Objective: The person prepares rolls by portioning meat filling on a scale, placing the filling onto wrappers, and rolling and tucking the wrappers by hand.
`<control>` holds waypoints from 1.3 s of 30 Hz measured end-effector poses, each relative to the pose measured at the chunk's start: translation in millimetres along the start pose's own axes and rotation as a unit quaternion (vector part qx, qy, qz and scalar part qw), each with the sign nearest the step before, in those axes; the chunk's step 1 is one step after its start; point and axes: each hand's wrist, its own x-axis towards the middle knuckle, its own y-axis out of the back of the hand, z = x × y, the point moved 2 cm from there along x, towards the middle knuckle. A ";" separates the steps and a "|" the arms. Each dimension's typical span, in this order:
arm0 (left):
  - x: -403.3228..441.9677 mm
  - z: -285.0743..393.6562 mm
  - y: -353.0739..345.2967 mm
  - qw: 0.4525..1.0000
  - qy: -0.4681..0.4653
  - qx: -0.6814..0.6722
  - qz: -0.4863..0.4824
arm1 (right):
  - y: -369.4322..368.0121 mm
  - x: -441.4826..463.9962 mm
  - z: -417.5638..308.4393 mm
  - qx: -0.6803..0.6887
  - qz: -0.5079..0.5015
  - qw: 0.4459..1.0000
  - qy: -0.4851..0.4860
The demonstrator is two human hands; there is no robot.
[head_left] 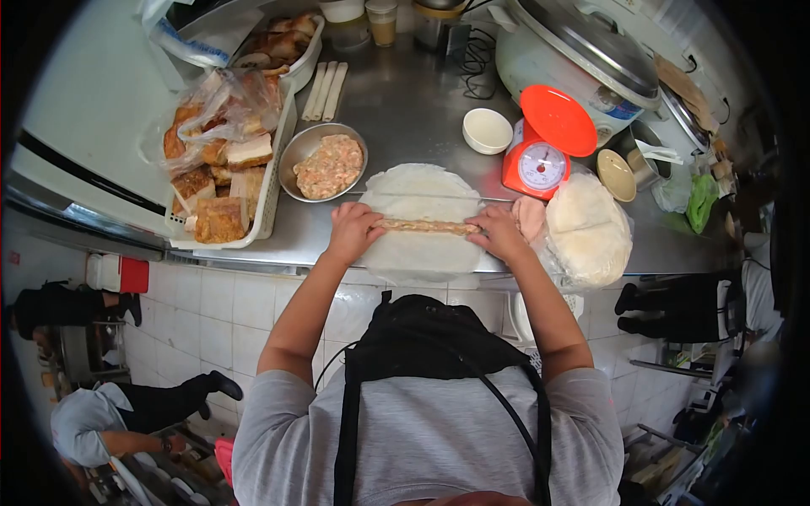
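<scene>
A large round translucent wrapper sheet (422, 181) lies on the steel counter before me. Across its middle runs a long thin strip of minced meat filling (426, 226). My left hand (351, 230) has its curled fingers on the strip's left end. At the other end, the fingers of my right hand (501, 232) are closed on the filling in the same way. A metal bowl of minced meat (327, 169) stands just beyond my left hand. Close by my right hand lie a pink piece (529, 218) and a stack of round wrappers (589, 232) partly in clear plastic.
To the left, a white basket (268, 198) holds roasted meat chunks. Several pale rolled sticks (325, 91) lie beyond the bowl. A red scale (540, 160), a white bowl (487, 131) and a big lidded cooker (582, 59) stand right. Other people (93, 422) are behind me.
</scene>
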 end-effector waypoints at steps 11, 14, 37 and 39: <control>-25.6 15.0 44.7 0.993 -0.062 0.011 -0.096 | 16.1 -9.4 -21.4 0.043 0.088 0.995 0.029; -38.9 22.2 38.4 0.984 -0.095 0.016 -0.149 | 15.1 -12.5 -37.6 0.065 0.103 0.991 0.052; -22.2 24.8 4.2 0.975 -0.191 -0.091 -0.067 | -25.6 -41.1 -67.2 -0.009 0.048 0.994 0.097; -28.6 28.8 7.3 0.971 -0.196 -0.104 -0.091 | -22.7 -49.1 -71.5 0.017 0.018 0.993 0.114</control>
